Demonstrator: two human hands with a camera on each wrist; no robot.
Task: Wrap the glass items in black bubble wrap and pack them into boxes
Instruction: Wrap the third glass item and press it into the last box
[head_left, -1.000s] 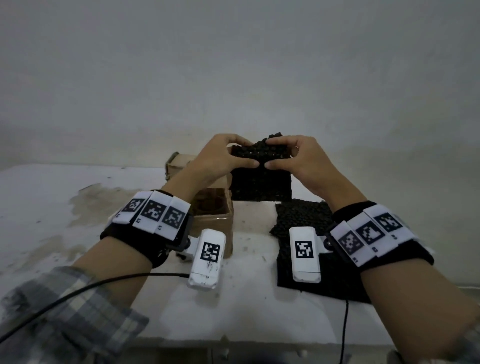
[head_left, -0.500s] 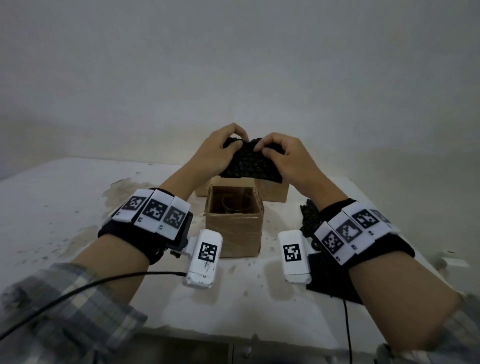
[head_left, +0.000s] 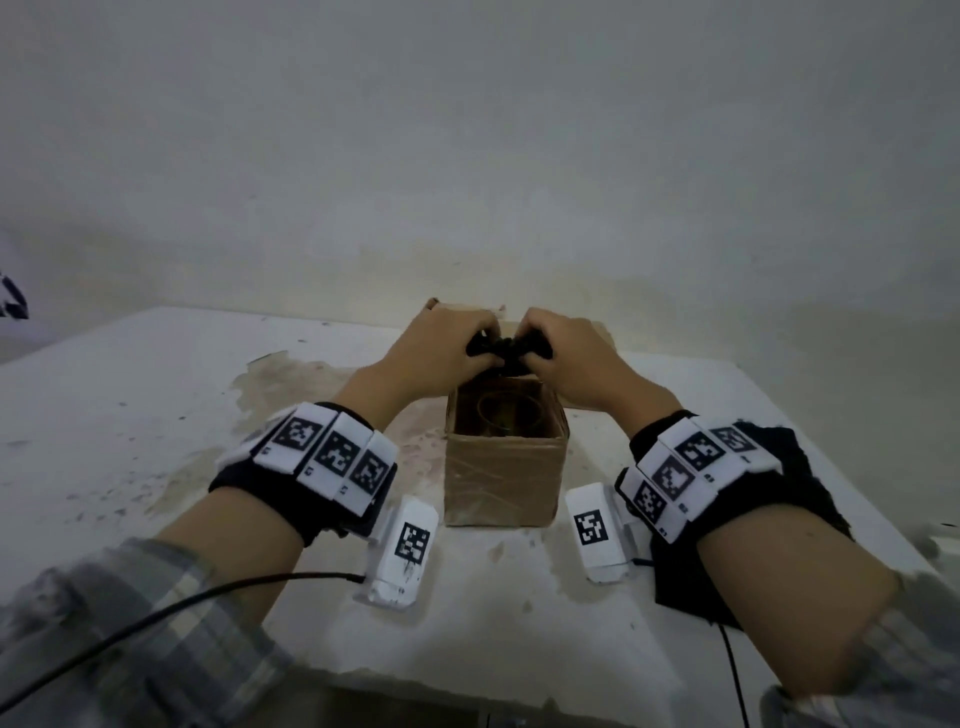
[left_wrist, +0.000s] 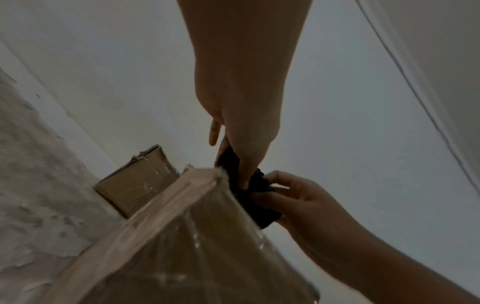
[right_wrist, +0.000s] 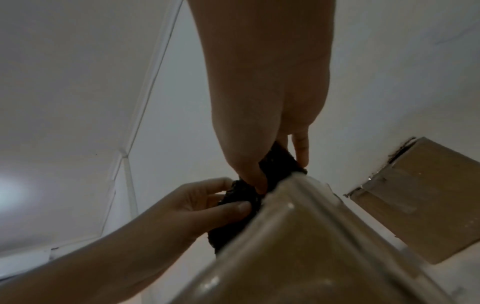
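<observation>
Both hands are holding one bundle of black bubble wrap (head_left: 506, 352) right above the far edge of an open cardboard box (head_left: 504, 470), which is sitting on the white bench (head_left: 130, 395). The left hand (head_left: 434, 347) is gripping the bundle's left side, fingers curled over the top and thumb underneath; the right hand (head_left: 569, 358) is doing the same on the right side, so both are clamped on the wrap, knuckles nearly touching. In the left wrist view the left hand (left_wrist: 239, 127) is pinching the black wrap (left_wrist: 249, 197) at the box's top rim (left_wrist: 182, 185), with the right hand (left_wrist: 298, 203) curling round it from below. The right wrist view is showing the mirror of that: right hand (right_wrist: 265, 123) on top, left hand (right_wrist: 197, 203) below, wrap (right_wrist: 275, 164) pressing against the box corner (right_wrist: 311, 205). Whether the bundle is touching the rim or just over it, cannot tell from the head view. Inside the box a clear round glass item (head_left: 511, 415) is faintly showing. A second taped cardboard box (head_left: 462, 307) is standing behind the first, near the wall. A loose sheet of black bubble wrap (head_left: 800, 499) is lying on the bench under the right forearm. Stains are marking the bench's left part.
</observation>
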